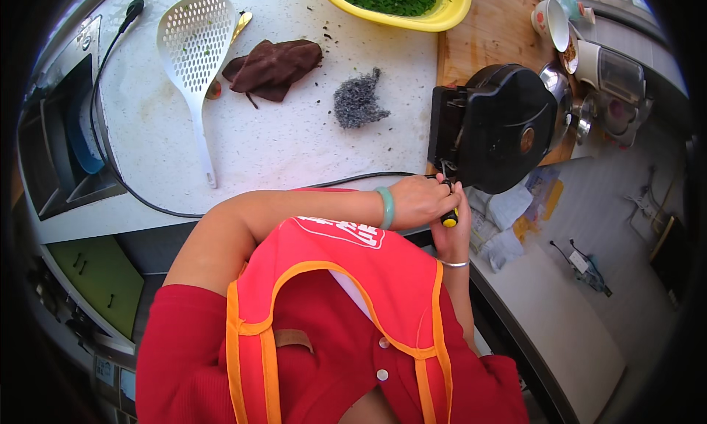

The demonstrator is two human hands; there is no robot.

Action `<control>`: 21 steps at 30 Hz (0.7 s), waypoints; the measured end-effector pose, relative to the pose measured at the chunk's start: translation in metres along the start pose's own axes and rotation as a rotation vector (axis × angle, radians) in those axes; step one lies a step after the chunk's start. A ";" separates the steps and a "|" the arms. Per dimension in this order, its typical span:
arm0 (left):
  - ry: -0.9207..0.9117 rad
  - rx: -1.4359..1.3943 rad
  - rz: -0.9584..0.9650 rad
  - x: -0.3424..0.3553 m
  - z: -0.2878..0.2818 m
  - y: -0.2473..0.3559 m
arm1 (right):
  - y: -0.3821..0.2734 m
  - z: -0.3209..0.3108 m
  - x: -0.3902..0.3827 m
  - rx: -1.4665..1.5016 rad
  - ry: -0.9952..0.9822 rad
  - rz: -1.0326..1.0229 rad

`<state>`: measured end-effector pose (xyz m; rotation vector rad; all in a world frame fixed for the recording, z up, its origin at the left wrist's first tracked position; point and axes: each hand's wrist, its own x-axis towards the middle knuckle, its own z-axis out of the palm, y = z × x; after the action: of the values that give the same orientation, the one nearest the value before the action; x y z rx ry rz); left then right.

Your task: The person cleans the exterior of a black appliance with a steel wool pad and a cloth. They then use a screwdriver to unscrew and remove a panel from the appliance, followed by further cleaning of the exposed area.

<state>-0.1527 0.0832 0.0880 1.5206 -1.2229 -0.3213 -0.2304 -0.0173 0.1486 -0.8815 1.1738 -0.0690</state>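
At the near edge of a black electric griddle (508,129), both of my hands meet around a screwdriver (450,219) with a black and yellow handle. My left hand (421,203), with a pale green bangle at its wrist, reaches across from the left, its fingers closed on the handle. My right hand (453,236), below a silver bangle, closes on the handle from the right side. The screwdriver's far end points at the griddle's hinge corner; its tip is too small to make out. A black cord (353,177) runs left from behind my left hand.
On the white counter (280,152) lie a white slotted skimmer (195,48), a brown cloth (274,67) and a grey steel-wool scourer (359,100). A yellow basin (449,8) holds green leaves at the back. A sink (55,144) is far left; bowls (551,23) stand back right.
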 end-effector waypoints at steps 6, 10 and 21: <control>-0.049 -0.130 -0.061 -0.003 0.003 0.001 | -0.013 0.027 -0.038 -0.301 0.043 -0.116; -0.089 -0.465 -0.289 -0.001 0.001 0.007 | -0.009 0.015 -0.036 -0.579 0.049 -0.244; -0.057 -0.508 -0.472 -0.032 0.017 -0.002 | -0.033 -0.006 -0.024 -0.840 0.042 -0.205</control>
<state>-0.1776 0.0997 0.0675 1.3336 -0.7296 -0.9188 -0.2327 -0.0312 0.1875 -1.7430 1.1492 0.2603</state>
